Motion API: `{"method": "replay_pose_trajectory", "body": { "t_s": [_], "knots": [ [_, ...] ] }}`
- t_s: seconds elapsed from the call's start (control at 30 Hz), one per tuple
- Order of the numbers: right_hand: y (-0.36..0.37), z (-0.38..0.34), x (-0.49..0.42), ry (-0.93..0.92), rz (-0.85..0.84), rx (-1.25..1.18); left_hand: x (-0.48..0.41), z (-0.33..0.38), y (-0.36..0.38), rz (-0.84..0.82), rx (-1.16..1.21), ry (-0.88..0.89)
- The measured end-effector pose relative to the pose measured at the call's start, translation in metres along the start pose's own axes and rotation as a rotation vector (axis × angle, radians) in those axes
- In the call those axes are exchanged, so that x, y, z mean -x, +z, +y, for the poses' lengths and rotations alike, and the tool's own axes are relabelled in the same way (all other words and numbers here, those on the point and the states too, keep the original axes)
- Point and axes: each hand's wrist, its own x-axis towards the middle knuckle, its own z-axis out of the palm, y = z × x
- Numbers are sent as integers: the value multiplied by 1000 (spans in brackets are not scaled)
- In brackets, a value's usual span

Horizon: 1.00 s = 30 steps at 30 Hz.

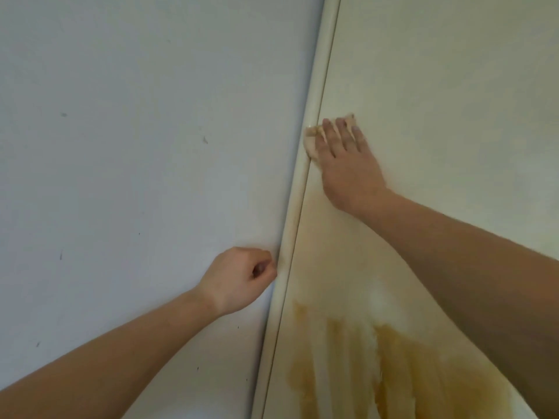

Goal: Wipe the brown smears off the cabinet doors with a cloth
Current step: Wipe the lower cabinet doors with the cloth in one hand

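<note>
From the head view, my right hand (pixel 341 158) lies flat, fingers straight, pressing the cloth (pixel 311 143) on the cabinet door (pixel 438 86) beside the door edge (pixel 305 176). My left hand (pixel 242 276), curled and holding nothing, rests against that edge lower down. The brown smears (pixel 390 358) sit well below the cloth, so I should press firmly and sweep down along the edge.

Pale grey-white wall (pixel 136 146) on the left, small dark scuff marks (pixel 63 114), soft even light

Two bare forearms, no sleeves, left hand (pixel 239 278), right hand (pixel 348 164)
</note>
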Motion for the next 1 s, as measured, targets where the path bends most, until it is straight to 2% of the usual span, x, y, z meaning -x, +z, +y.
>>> {"method": "replay_pose_trajectory", "body": {
  "t_s": [0.07, 0.17, 0.23, 0.27, 0.3, 0.4, 0.47, 0.53, 0.67, 0.73, 0.77, 0.8, 0.87, 0.93, 1.0],
  "knots": [
    [8, -33, 5, -31, -30, -23, 0, 3, 1, 1, 25, 10],
    [64, -84, 103, -396, -121, -46, 0, 1, 7, -19, 30, 15],
    [70, -83, 146, -565, -245, -58, 1, -1, 9, -32, 26, 7],
    [65, -70, 145, -576, -252, -51, 1, 0, 10, -44, 32, 13],
    [57, -57, 127, -538, -174, -40, 1, 1, 9, -48, 32, 21],
    [23, -18, 49, -137, -57, -58, -1, 4, 7, -57, 24, 42],
    [14, -17, 23, 23, -40, -58, -2, 5, 5, -47, 57, 39],
    [27, -44, 48, -29, -71, -44, -3, 3, 7, -23, 72, 18],
    [82, -103, 202, -583, -300, -95, 5, -3, 14, -20, 20, 19],
    [85, -95, 225, -731, -389, -95, 6, -4, 16, -37, -8, 70],
    [84, -86, 215, -759, -363, -69, 8, -3, 17, -40, -7, 84],
    [82, -77, 197, -721, -300, -53, 7, -3, 18, -46, -5, 89],
    [73, -63, 160, -484, -171, -40, 6, 1, 21, -45, 24, 68],
    [70, -67, 148, -335, -137, -46, 7, -1, 29, -33, 59, 24],
    [69, -90, 182, -419, -188, -38, 12, -1, 38, -49, 61, 18]
  ]
}}
